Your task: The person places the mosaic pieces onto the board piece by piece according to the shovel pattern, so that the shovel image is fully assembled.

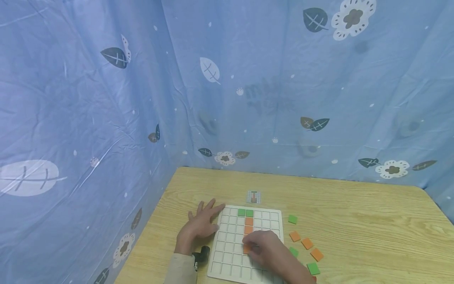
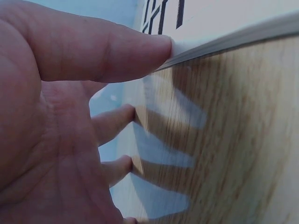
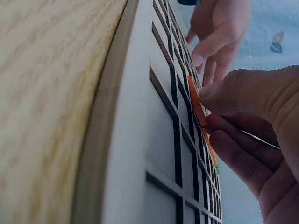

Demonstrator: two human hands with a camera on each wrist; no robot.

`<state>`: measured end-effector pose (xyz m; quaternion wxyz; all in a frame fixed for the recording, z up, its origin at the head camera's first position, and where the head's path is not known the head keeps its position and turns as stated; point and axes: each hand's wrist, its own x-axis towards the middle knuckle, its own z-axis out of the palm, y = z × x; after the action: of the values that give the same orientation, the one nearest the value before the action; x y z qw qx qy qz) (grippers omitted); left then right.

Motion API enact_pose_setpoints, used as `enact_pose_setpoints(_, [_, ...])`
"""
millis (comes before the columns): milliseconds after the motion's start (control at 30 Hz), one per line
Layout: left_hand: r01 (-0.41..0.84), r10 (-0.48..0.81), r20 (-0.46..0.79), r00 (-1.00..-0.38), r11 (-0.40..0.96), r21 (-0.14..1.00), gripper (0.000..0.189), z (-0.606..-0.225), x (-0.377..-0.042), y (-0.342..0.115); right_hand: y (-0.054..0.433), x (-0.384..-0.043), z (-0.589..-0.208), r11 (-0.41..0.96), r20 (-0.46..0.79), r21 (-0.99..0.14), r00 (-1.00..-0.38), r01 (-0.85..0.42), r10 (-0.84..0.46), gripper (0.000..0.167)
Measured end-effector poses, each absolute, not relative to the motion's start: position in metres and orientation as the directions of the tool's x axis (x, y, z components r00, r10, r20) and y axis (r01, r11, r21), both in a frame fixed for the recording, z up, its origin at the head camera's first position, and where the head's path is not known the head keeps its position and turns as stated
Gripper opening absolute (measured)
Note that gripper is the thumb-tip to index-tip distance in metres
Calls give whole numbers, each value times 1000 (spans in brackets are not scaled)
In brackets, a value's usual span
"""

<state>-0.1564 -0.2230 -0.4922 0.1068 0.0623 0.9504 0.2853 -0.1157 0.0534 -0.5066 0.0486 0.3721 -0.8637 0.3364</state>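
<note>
A white grid board (image 1: 227,248) lies on the wooden table, with two green tiles (image 1: 245,213) in its top row and a column of orange tiles (image 1: 249,225) below them. My right hand (image 1: 266,248) is over the middle of the board, thumb and fingertips together at an orange tile (image 3: 196,100) in that column. The tile's underside is hidden against the grid. At the board's left edge my left hand (image 1: 200,227) rests with fingers spread. Its thumb (image 2: 135,56) touches the board's rim, while the other fingertips stand on the table.
Right of the board lie loose orange tiles (image 1: 307,243) and green tiles (image 1: 313,268), with a bit of red partly behind the right forearm. A small printed pattern card (image 1: 253,197) is beyond the board. Blue curtains (image 1: 248,98) border the table (image 1: 372,228) behind and at left.
</note>
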Motion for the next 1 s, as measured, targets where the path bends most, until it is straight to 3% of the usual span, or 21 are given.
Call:
enact_pose_setpoints(733, [59, 182, -172, -968, 833, 550, 82, -493, -157, -224, 48, -116, -510, 484, 356, -522, -696, -702, -624, 21])
enact_pose_setpoints(1000, [63, 187, -164, -968, 823, 565, 81, -493, -156, -224, 74, -117, -495, 442, 251, -711, -785, -546, -566, 23])
